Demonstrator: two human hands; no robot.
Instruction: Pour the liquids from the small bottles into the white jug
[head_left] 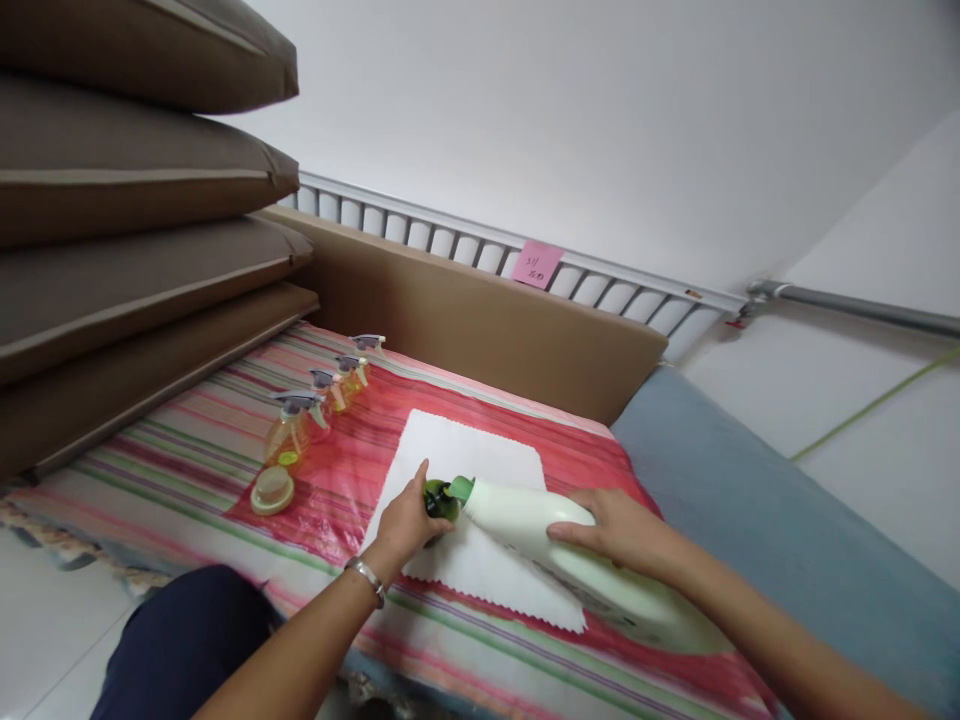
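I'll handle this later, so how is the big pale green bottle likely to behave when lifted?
The bottle probably feels stiff, since its sides hold their shape under the right hand. Its smooth-looking surface may be slippery. Being long, it could swing if gripped near one end; its contents don't show.

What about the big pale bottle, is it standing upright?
No, the right hand holds the bottle tipped, green top toward the left hand.

Smooth plastic bottle, glossy red film
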